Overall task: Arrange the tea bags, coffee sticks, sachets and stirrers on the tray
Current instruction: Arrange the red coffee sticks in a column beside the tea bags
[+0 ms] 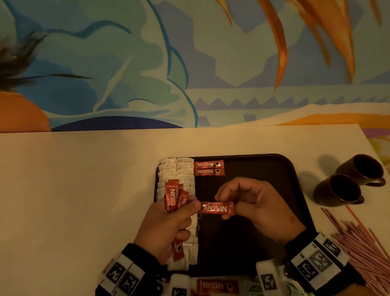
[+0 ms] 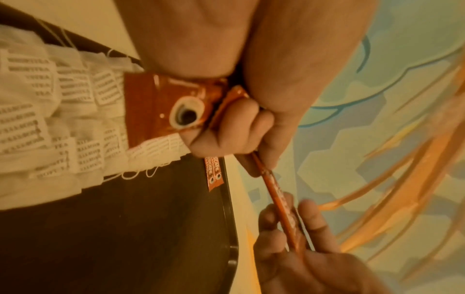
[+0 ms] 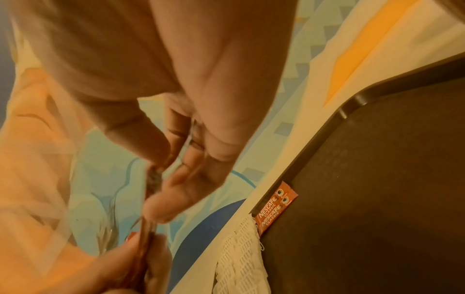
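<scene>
A dark tray lies on the pale table. White tea bags run in two columns down its left side. Two red coffee sticks lie side by side at the tray's far edge, next to the tea bags. My left hand grips a bundle of red coffee sticks upright over the tea bags. One coffee stick hangs level above the tray's middle, its right end pinched by my right hand while its left end touches my left thumb. The left wrist view shows the bundle in my curled fingers.
Two dark mugs stand right of the tray. A heap of pink stirrers lies at the table's right front. More coffee sticks and green-white sachets lie by the near edge. A painted wall rises behind the table.
</scene>
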Tool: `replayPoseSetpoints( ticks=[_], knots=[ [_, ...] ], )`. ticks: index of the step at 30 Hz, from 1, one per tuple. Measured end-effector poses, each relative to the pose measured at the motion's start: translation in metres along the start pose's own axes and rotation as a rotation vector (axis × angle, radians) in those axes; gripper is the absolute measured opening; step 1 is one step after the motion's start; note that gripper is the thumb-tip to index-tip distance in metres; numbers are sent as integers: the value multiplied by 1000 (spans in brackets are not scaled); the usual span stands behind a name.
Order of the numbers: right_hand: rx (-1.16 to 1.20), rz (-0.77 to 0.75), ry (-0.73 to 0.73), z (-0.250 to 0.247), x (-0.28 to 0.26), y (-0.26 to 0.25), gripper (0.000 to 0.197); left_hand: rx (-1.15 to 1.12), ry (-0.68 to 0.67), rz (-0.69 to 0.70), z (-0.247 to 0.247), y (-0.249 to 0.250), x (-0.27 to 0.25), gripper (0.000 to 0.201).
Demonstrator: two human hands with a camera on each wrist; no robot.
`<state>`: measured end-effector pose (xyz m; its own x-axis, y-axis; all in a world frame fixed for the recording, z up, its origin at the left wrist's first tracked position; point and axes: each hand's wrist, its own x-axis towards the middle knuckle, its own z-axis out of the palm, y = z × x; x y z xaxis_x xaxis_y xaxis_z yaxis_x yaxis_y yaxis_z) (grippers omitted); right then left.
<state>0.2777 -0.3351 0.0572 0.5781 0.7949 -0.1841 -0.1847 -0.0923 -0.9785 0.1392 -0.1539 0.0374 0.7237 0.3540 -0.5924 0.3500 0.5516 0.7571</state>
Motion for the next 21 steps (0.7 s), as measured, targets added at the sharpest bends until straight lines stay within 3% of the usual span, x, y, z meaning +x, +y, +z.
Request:
replayPoseSetpoints(
  ticks=[2, 4, 9, 14, 16, 21],
  knots=[
    [89, 102, 5, 0, 1, 1, 29, 27, 41, 56, 0, -2, 2, 15],
    [64, 171, 17, 3, 3, 2, 23, 59, 75, 109, 1, -3, 3, 13],
    [-60, 182, 144, 2, 9, 9, 23, 140, 92, 173, 1, -3, 3, 16],
    [113, 175, 295, 0, 14, 9, 28, 422, -169, 132, 4, -2, -6, 22],
    [142, 174, 265, 5, 16, 7, 31, 457, -190, 141, 5, -1, -5, 23],
    [-105, 160, 42, 12, 14, 6, 45, 307, -58, 157, -2, 6, 7, 24]
  ],
)
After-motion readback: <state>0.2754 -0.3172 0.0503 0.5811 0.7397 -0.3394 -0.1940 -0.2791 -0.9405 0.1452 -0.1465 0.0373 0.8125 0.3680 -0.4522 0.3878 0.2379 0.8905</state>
